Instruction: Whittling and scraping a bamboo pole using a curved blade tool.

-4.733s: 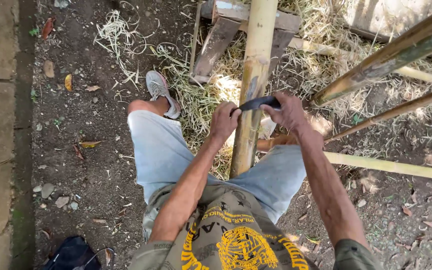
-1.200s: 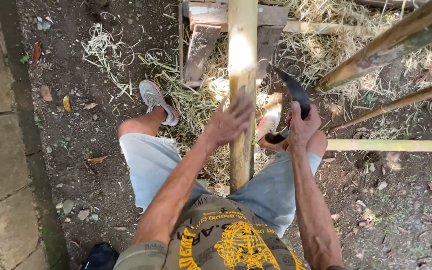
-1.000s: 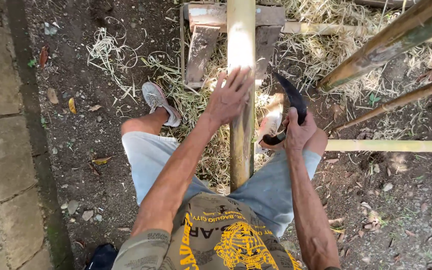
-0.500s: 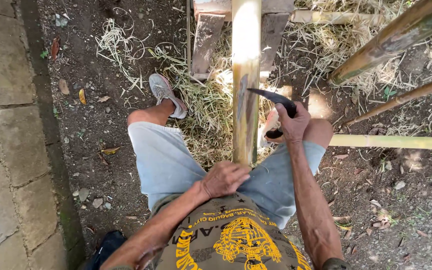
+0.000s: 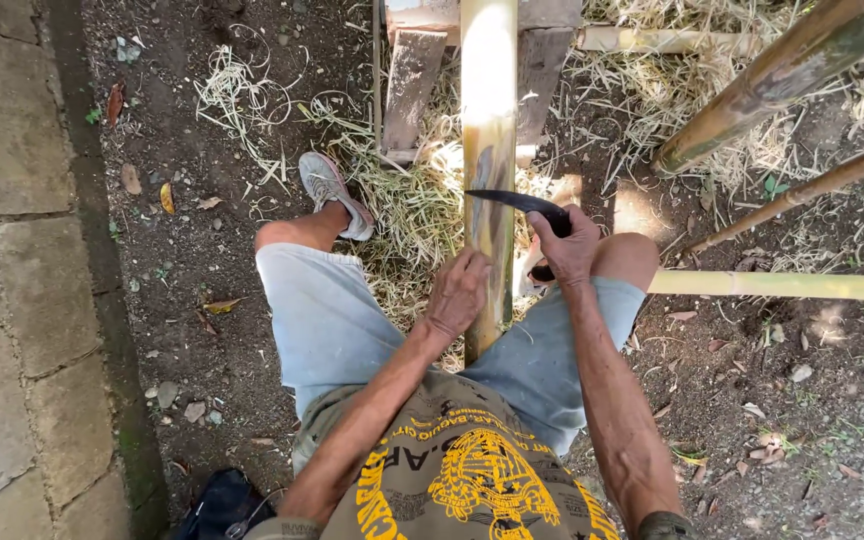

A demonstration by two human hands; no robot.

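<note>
- Bamboo pole (image 5: 489,120) runs from the person's lap away to the far edge, between the knees, its far part lying over a wooden stand (image 5: 414,85).
- Left hand (image 5: 457,295) wraps the near stretch of the pole, fingers curled round its left side; the grip is pressed onto the pole.
- Right hand (image 5: 570,245) sits just right of the pole, a little farther off than the left hand, fist shut round the handle of a curved knife (image 5: 522,205).
- The dark blade reaches left from that fist and lies across the pole, its tip just past the pole's left edge, touching or almost touching the surface; which, I cannot tell.
- The blade crosses the pole just beyond the left hand, with a short bare stretch between them.
- Pale blue shorts (image 5: 327,320) cover both thighs; a grey shoe (image 5: 335,193) rests on the ground at left, near a heap of straw-like shavings (image 5: 407,205).
- More bamboo (image 5: 782,285) lies level at right, touching the right knee, and two slanted poles (image 5: 787,70) rise toward the far right.
- Stone paving (image 5: 7,250) borders the dirt at left.
- A dark bag (image 5: 222,505) lies at the near edge.
</note>
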